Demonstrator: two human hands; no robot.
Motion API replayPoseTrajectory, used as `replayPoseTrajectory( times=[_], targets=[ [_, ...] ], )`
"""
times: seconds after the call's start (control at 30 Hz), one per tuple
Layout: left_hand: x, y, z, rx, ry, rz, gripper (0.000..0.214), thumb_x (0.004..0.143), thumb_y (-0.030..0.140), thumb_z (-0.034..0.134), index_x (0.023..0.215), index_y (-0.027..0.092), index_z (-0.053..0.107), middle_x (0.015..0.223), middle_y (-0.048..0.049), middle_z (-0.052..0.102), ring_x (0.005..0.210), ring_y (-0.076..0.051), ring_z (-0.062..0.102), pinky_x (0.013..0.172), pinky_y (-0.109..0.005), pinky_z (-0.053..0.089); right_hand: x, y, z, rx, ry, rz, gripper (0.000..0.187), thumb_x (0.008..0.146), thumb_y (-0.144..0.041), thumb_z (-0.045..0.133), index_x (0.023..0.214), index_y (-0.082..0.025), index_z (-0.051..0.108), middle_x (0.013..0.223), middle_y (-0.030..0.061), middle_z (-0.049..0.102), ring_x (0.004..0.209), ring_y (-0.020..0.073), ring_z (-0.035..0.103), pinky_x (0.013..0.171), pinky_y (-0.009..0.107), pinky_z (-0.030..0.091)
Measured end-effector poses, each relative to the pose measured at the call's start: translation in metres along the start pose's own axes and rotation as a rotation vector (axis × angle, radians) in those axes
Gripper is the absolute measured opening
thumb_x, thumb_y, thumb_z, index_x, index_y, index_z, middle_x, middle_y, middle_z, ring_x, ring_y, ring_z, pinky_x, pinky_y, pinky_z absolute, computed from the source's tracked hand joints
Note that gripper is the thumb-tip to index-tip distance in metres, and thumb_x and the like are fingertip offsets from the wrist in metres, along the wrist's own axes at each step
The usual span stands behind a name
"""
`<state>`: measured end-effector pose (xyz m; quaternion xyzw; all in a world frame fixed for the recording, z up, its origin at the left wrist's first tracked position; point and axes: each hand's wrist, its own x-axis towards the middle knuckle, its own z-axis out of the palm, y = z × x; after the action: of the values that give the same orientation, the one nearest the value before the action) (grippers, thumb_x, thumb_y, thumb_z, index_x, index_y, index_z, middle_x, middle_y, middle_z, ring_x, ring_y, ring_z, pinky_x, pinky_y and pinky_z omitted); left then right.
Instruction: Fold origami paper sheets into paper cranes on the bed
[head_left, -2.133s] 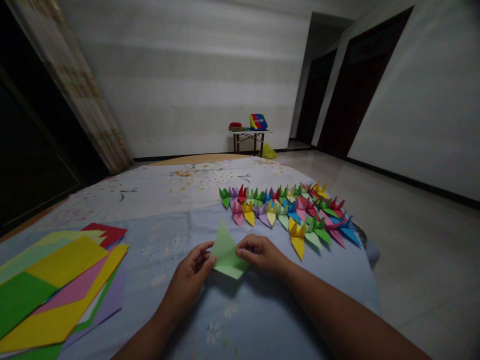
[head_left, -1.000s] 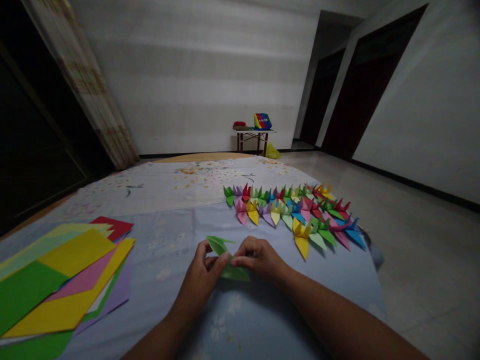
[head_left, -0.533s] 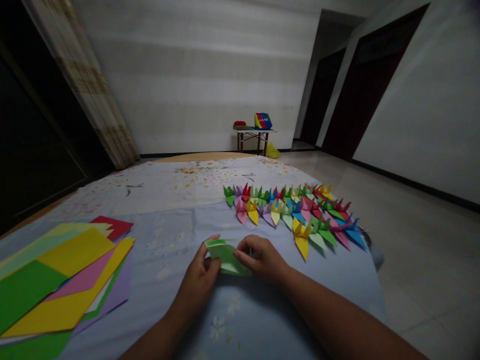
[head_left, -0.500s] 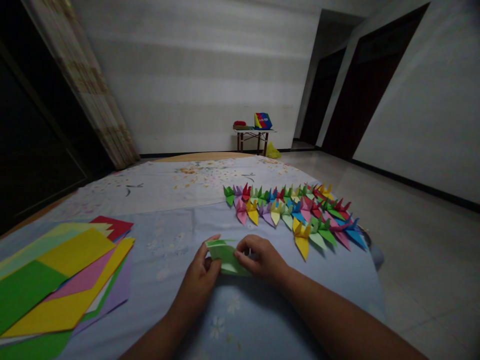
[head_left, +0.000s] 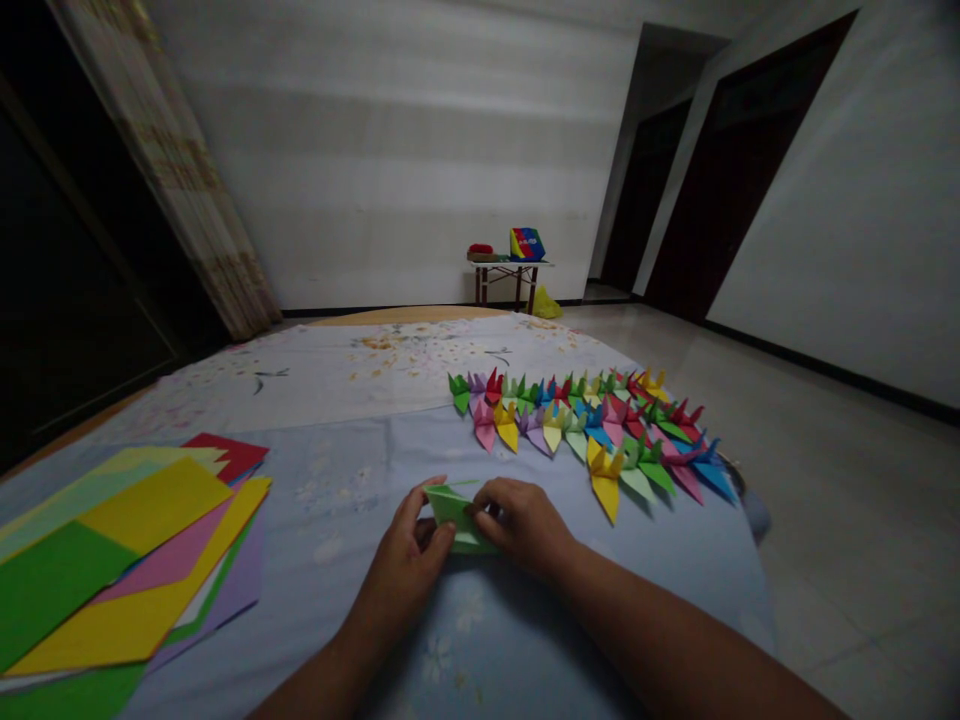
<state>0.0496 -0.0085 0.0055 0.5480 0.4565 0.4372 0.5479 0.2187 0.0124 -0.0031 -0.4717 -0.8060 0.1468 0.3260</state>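
Note:
A partly folded light green paper (head_left: 454, 510) lies on the pale blue floral cloth (head_left: 525, 640) in front of me. My left hand (head_left: 409, 555) pinches its left side, thumb and fingers closed on the fold. My right hand (head_left: 521, 520) presses and grips its right side with curled fingers. Beyond my right hand, several finished paper cranes (head_left: 592, 425) in many colours sit in rows on the cloth.
A fanned stack of coloured paper sheets (head_left: 120, 560) lies at the left. A white patterned sheet (head_left: 337, 370) covers the far part of the surface. A small table (head_left: 510, 275) with a colourful box stands by the far wall. Tiled floor is on the right.
The green paper stood up as a tall triangle; it has been folded down into a smaller, flatter shape, and both hands have closed in on it.

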Motion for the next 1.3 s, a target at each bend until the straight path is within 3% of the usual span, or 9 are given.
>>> replayPoseTrajectory(
  times=[0.1,0.23,0.33,0.53,0.63,0.77,0.9,1.1,1.3],
  targets=[
    [0.000,0.001,0.000,0.036,0.022,0.025,0.058,0.074,0.031,0.059,0.126,0.018,0.037,0.107,-0.0102,0.064,0.096,-0.024,0.062,0.081,-0.036,0.049,0.000,0.001,0.000,0.044,-0.002,-0.062,0.011,0.079,-0.026,0.057,0.084,-0.018,0.063,0.074,0.0030,0.061,0.066,0.0129,0.056,0.064,0.024,0.042],
    [0.002,0.001,-0.002,0.070,0.056,0.046,0.062,0.073,0.035,0.062,0.127,0.018,0.038,0.114,-0.0109,0.061,0.103,-0.025,0.059,0.088,-0.037,0.046,-0.001,-0.001,-0.002,0.085,-0.018,-0.219,0.030,0.077,-0.037,0.060,0.102,-0.020,0.062,0.097,0.0095,0.061,0.089,0.0190,0.055,0.079,0.031,0.044],
    [0.003,0.002,-0.003,0.039,0.080,0.027,0.065,0.073,0.038,0.062,0.129,0.016,0.037,0.114,-0.0115,0.060,0.104,-0.026,0.057,0.089,-0.038,0.044,-0.002,-0.004,-0.005,0.121,-0.060,-0.275,0.035,0.077,-0.039,0.061,0.105,-0.020,0.062,0.108,0.0110,0.058,0.098,0.0204,0.053,0.085,0.034,0.042],
    [-0.004,0.020,0.003,-0.301,0.144,-0.051,0.072,0.071,0.038,0.064,0.133,0.015,0.035,0.110,-0.0107,0.063,0.099,-0.026,0.060,0.086,-0.036,0.046,0.000,-0.009,-0.014,0.269,-0.087,-0.352,0.027,0.084,-0.033,0.053,0.105,-0.020,0.062,0.114,0.0099,0.058,0.106,0.0185,0.050,0.093,0.036,0.039],
    [-0.005,0.024,0.004,-0.476,0.142,-0.120,0.067,0.071,0.030,0.067,0.130,0.015,0.040,0.106,-0.0103,0.066,0.094,-0.024,0.063,0.083,-0.033,0.048,0.001,-0.010,-0.016,0.357,-0.077,-0.400,0.026,0.087,-0.030,0.047,0.103,-0.019,0.063,0.108,0.0098,0.061,0.106,0.0180,0.052,0.093,0.036,0.039],
    [0.003,0.017,-0.001,-0.613,0.185,-0.139,0.046,0.072,0.013,0.061,0.117,0.009,0.053,0.096,-0.0121,0.069,0.089,-0.024,0.065,0.078,-0.032,0.052,0.001,-0.007,-0.017,0.473,0.054,-0.265,0.026,0.089,-0.028,0.042,0.104,-0.019,0.061,0.108,0.0097,0.061,0.104,0.0169,0.055,0.092,0.035,0.042],
    [0.009,0.013,-0.005,-0.680,0.190,-0.160,0.032,0.075,0.006,0.053,0.106,0.007,0.059,0.090,-0.0127,0.069,0.085,-0.023,0.066,0.073,-0.034,0.055,0.001,-0.002,-0.014,0.476,0.126,-0.085,0.025,0.087,-0.029,0.045,0.107,-0.019,0.057,0.112,0.0098,0.057,0.103,0.0172,0.054,0.085,0.033,0.046],
    [0.009,0.017,-0.004,-0.684,0.219,-0.128,0.026,0.078,0.008,0.051,0.102,0.007,0.061,0.092,-0.0132,0.069,0.083,-0.021,0.066,0.074,-0.032,0.055,0.001,-0.002,-0.007,0.463,0.061,0.117,0.029,0.081,-0.033,0.054,0.104,-0.016,0.056,0.096,0.0072,0.059,0.080,0.0142,0.058,0.065,0.026,0.047],
    [0.004,0.014,-0.001,-0.474,0.071,-0.121,0.025,0.076,0.027,0.062,0.096,0.012,0.065,0.084,-0.0073,0.070,0.076,-0.019,0.064,0.069,-0.027,0.050,0.004,0.004,0.007,0.900,-0.105,0.205,0.037,0.076,-0.032,0.061,0.108,-0.017,0.052,0.084,0.0028,0.062,0.076,0.0132,0.059,0.070,0.027,0.045]
  ],
)
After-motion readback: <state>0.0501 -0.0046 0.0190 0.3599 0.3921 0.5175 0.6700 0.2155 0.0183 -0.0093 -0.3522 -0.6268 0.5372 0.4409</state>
